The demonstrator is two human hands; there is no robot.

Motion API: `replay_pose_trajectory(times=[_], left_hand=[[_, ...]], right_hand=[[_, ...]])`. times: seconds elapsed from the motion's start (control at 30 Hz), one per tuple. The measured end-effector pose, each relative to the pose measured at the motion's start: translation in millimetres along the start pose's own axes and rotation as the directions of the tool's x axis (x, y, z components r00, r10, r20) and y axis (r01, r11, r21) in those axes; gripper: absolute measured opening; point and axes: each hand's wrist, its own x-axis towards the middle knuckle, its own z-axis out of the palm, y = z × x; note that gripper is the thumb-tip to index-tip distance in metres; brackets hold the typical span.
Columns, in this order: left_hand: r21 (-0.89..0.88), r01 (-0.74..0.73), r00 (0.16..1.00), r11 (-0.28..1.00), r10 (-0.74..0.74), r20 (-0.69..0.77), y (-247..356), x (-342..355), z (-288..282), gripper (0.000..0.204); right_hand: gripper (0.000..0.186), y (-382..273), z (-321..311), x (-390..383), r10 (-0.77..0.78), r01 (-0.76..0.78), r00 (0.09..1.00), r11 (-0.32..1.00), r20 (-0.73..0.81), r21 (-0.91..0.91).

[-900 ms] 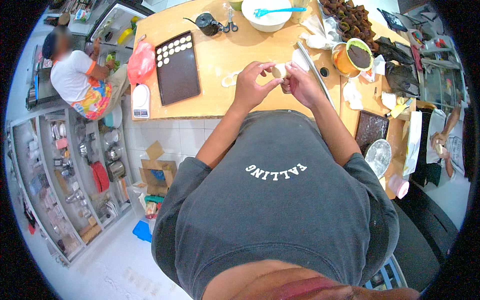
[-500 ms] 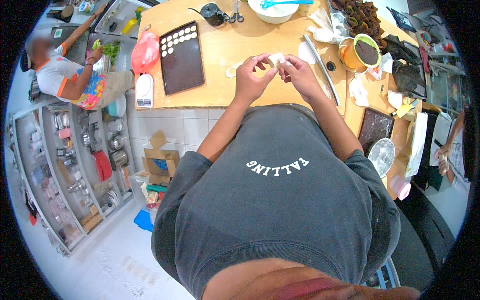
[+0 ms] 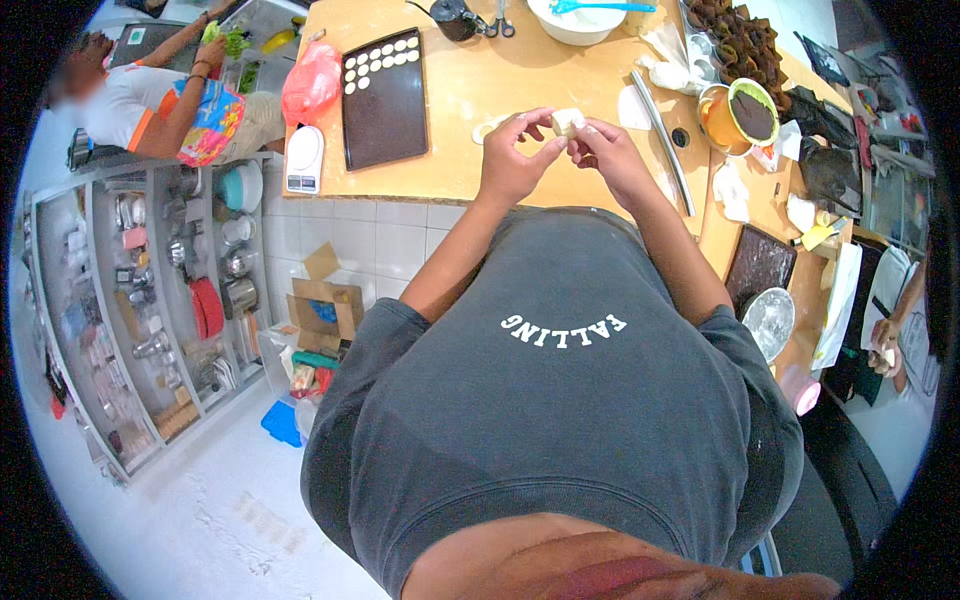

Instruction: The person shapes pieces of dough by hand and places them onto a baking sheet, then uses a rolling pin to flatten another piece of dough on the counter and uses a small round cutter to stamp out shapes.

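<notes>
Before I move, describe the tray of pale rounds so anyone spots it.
On the wooden table, look left of the left hand, beside the red bag. The dark tray bears rows of pale rounds, unlike the white-smudged tray at right.

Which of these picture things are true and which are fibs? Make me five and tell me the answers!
1. The left hand and right hand are together at a small pale piece. True.
2. The dark tray is completely full of pale discs. False: the pale discs sit only at its far end.
3. A blue spatula reaches over the rim of the white bowl. True.
4. The scissors are in the right hand. False: the scissors lie on the table.
5. The red bag is left of the dark tray. True.
</notes>
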Motion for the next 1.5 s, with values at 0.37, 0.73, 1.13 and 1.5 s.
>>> replay_pose_trajectory(times=[0.37, 0.73, 1.13, 1.5], left_hand=[[0.003, -0.028, 0.999, 1.000, 0.028, 0.043, 3.7, -3.2, 20.2, 0.044], [-0.446, 0.289, 0.957, 0.847, -0.245, 0.154, -20.4, 1.4, 19.4, 0.029], [-0.516, 0.497, 0.866, 0.698, -0.436, 0.243, -52.4, 6.2, -43.0, 0.020], [-0.551, 0.523, 0.840, 0.650, -0.505, 0.200, -116.6, 18.4, -175.7, 0.015]], right_hand=[[0.025, 4.0, -18.3, -18.6, -0.049, 0.048, 0.999, 0.998, 0.018, 0.039], [0.024, 0.7, -10.1, -10.9, -0.042, 0.045, 0.998, 0.998, -0.048, 0.043], [0.023, 6.7, 40.9, 33.6, -0.049, 0.051, 0.998, 0.998, -0.043, 0.043], [0.029, 31.3, 158.5, 108.1, 0.088, -0.089, 0.993, 0.996, -0.074, -0.013]])
